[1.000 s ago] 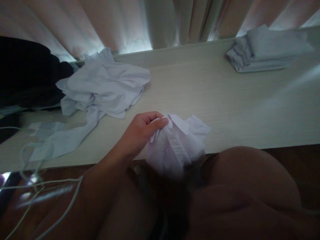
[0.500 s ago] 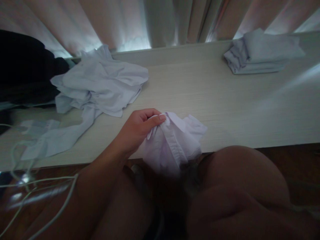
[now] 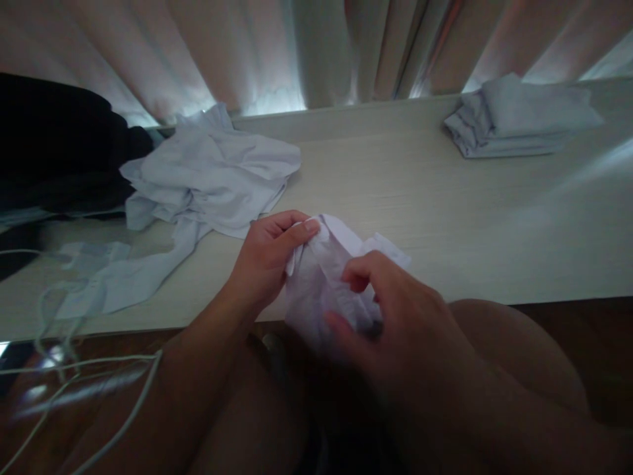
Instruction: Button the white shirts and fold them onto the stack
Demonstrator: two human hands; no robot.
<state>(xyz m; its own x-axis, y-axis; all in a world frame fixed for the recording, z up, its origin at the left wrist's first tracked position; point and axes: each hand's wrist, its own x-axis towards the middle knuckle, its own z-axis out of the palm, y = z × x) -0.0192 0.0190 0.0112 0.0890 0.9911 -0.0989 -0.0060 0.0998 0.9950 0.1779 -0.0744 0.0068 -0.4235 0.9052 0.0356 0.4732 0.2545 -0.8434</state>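
Observation:
A white shirt [image 3: 316, 290] hangs bunched from my left hand [image 3: 271, 247], whose thumb and fingers pinch it near the collar. Its lower part drops past the front edge of the pale bench, above my legs. My right hand [image 3: 395, 310] is at the front of the shirt, thumb and forefinger apart with a gap between them. That hand is slightly blurred, and its other fingers are mostly hidden. Whether it touches the cloth I cannot tell.
On the pale bench [image 3: 386, 171], a crumpled white shirt [image 3: 217, 178] lies left with a sleeve stretched forward. Folded white garments [image 3: 529, 119] are stacked at the back right. Dark clothing [image 3: 54, 145] is piled far left. White cords [image 3: 99, 361] hang at lower left; curtains [image 3: 237, 53] line the back.
My right hand has come up from low on the right to the front of the shirt, its thumb and forefinger apart. My left hand keeps its pinch. The camera view has shifted slightly.

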